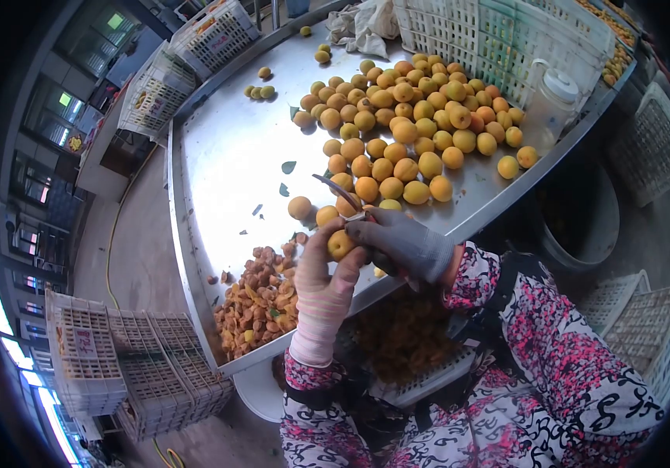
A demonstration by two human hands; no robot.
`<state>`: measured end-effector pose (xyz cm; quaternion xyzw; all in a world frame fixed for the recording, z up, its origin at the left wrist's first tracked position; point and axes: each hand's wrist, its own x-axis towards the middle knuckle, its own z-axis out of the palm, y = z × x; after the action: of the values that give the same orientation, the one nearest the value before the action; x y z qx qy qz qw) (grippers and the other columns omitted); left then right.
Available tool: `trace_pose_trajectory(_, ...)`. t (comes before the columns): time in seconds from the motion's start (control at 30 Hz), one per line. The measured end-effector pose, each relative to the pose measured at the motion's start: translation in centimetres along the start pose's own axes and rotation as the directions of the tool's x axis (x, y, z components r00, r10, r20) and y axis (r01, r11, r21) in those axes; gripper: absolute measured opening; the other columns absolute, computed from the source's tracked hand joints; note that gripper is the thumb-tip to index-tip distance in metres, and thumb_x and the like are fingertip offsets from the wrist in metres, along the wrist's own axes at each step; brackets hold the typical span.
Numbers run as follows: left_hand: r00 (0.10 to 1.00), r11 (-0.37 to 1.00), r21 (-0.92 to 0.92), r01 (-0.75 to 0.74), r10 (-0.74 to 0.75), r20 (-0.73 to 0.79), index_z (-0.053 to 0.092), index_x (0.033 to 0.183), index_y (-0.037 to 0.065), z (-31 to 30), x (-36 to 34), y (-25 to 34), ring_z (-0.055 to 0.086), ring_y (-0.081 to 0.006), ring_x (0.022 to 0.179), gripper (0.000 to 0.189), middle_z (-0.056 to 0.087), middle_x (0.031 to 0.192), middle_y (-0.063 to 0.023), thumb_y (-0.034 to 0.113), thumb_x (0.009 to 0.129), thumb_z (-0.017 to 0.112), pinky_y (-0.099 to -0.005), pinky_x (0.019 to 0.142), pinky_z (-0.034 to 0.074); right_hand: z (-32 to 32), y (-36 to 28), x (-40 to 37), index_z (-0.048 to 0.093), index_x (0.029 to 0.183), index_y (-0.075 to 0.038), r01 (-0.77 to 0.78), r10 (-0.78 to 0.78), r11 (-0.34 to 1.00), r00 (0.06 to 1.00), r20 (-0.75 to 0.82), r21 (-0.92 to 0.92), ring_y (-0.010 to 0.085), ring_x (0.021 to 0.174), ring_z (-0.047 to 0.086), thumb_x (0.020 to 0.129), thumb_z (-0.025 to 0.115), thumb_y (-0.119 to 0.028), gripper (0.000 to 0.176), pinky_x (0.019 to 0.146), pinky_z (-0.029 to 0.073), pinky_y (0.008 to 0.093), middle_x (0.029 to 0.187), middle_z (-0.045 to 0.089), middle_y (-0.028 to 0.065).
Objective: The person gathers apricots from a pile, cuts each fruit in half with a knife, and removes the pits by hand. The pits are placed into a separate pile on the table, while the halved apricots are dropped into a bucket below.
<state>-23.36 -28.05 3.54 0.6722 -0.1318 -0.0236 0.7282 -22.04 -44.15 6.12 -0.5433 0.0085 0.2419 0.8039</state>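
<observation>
My left hand point(326, 269), in a pale pinkish covering, grips a yellow-orange apricot point(340, 245) between thumb and fingers. Right beside it, my right hand point(405, 243) in a grey glove is closed around a cutting tool point(333, 191) with a curved metal blade. The blade points up and left over the table; most of the handle is hidden by the glove. Beyond both hands spreads a heap of whole apricots point(405, 129). Left of my left hand lies a pile of brown apricot pits point(253, 300) in the table's near corner.
The metal table point(218, 164) has a raised rim. At its far side stand a white crate point(460, 39), a clear plastic jar point(551, 105) and a crumpled cloth point(362, 27). Below the near edge is a crate of halved fruit point(409, 343). Stacked crates point(155, 363) stand left, a bucket point(577, 218) right.
</observation>
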Motion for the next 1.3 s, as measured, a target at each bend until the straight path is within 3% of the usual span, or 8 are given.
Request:
trace_pose_trajectory(0.17, 0.999, 0.998, 0.063, -0.001, 0.003, -0.034, 0.046, 0.124, -0.001, 0.4, 0.2, 0.0, 0.055, -0.0146, 0.101, 0.045, 0.056, 0.110, -0.0101, 0.003, 0.082, 0.064, -0.0273, 0.084, 0.048, -0.3, 1.4, 0.8, 0.056, 0.097, -0.006, -0.054, 0.053, 0.994, 0.998, 0.014, 0.099, 0.0033, 0.048, 0.042, 0.092, 0.053, -0.035, 0.030, 0.041, 0.031, 0.0176, 0.062, 0.048, -0.0038)
trace_pose_trajectory(0.3, 0.989, 0.989, -0.138, 0.058, -0.076, -0.127, 0.048, 0.123, 0.002, -0.7, 0.9, 0.6, 0.054, -0.0137, 0.095, 0.045, 0.056, 0.107, -0.0081, 0.004, 0.081, 0.064, -0.0269, 0.083, 0.047, -0.7, 1.3, 0.9, 0.057, 0.092, -0.005, -0.064, 0.063, 0.998, 0.998, -0.024, -0.009, 0.0082, 0.048, 0.046, 0.090, 0.056, -0.037, 0.032, 0.044, 0.037, 0.0221, 0.062, 0.050, 0.0013)
trace_pose_trajectory(0.37, 0.979, 0.987, -0.110, 0.114, -0.130, -0.159, 0.052, 0.120, 0.002, -1.3, 1.0, 1.9, 0.054, -0.0119, 0.080, 0.042, 0.056, 0.096, -0.0052, 0.007, 0.079, 0.063, -0.0242, 0.074, 0.047, -1.0, 2.6, 1.4, 0.055, 0.094, -0.004, 0.416, -0.465, 0.763, 0.885, 0.028, -0.495, 0.0198, 0.055, 0.056, 0.093, 0.052, -0.035, 0.031, 0.051, 0.043, 0.0311, 0.065, 0.055, 0.0090)
trace_pose_trajectory(0.53, 0.968, 0.964, -0.141, 0.225, -0.238, -0.078, 0.051, 0.124, 0.003, -3.4, 0.8, 2.3, 0.052, -0.0093, 0.094, 0.046, 0.056, 0.109, -0.0039, -0.001, 0.079, 0.059, -0.0214, 0.081, 0.041, -0.9, 2.3, -0.1, 0.053, 0.092, -0.007, 0.445, -0.487, 0.462, 0.850, 0.200, -0.767, 0.0342, 0.071, 0.061, 0.092, 0.050, -0.033, 0.026, 0.059, 0.046, 0.0405, 0.073, 0.060, 0.0146)
trace_pose_trajectory(0.7, 0.962, 0.958, -0.099, 0.270, -0.272, -0.009, 0.054, 0.120, 0.002, -3.5, 0.8, 2.5, 0.047, -0.0043, 0.077, 0.043, 0.055, 0.089, 0.0014, 0.003, 0.078, 0.063, -0.0180, 0.068, 0.038, -0.6, 1.9, -1.0, 0.052, 0.091, -0.008, 0.360, -0.424, 0.341, 0.884, 0.200, -0.868, 0.0336, 0.067, 0.061, 0.092, 0.050, -0.038, 0.030, 0.058, 0.046, 0.0424, 0.070, 0.060, 0.0139)
trace_pose_trajectory(1.03, 0.955, 0.958, 0.017, 0.286, -0.286, 0.072, 0.056, 0.118, -0.001, -4.8, 0.5, 1.9, 0.055, -0.0098, 0.086, 0.043, 0.059, 0.091, -0.0017, 0.012, 0.078, 0.067, -0.0219, 0.077, 0.043, -1.0, 2.1, -1.4, 0.053, 0.094, -0.008, 0.315, -0.298, 0.375, 0.932, 0.208, -0.872, 0.0335, 0.067, 0.061, 0.093, 0.047, -0.039, 0.032, 0.058, 0.047, 0.0419, 0.070, 0.060, 0.0146)
trace_pose_trajectory(1.27, 0.992, 0.975, -0.216, 0.045, -0.068, -0.102, 0.051, 0.118, -0.005, -2.7, 0.5, -2.7, 0.060, -0.0220, 0.091, 0.055, 0.062, 0.094, -0.0118, 0.036, 0.084, 0.065, -0.0346, 0.086, 0.047, 0.7, 5.3, -0.8, 0.052, 0.104, -0.006, 0.316, -0.346, 0.645, 0.933, 0.102, -0.696, 0.0383, 0.072, 0.061, 0.093, 0.048, -0.037, 0.033, 0.063, 0.048, 0.0429, 0.076, 0.062, 0.0195)
trace_pose_trajectory(1.3, 0.981, 0.860, -0.494, 0.129, -0.185, -0.065, 0.050, 0.120, -0.004, -1.9, 0.5, -2.1, 0.059, -0.0223, 0.092, 0.055, 0.061, 0.095, -0.0111, 0.035, 0.084, 0.065, -0.0363, 0.088, 0.047, 0.9, 5.7, -0.5, 0.052, 0.104, -0.006, 0.338, -0.424, 0.600, 0.903, 0.070, -0.725, 0.0386, 0.073, 0.061, 0.093, 0.048, -0.036, 0.033, 0.063, 0.048, 0.0432, 0.076, 0.061, 0.0203)
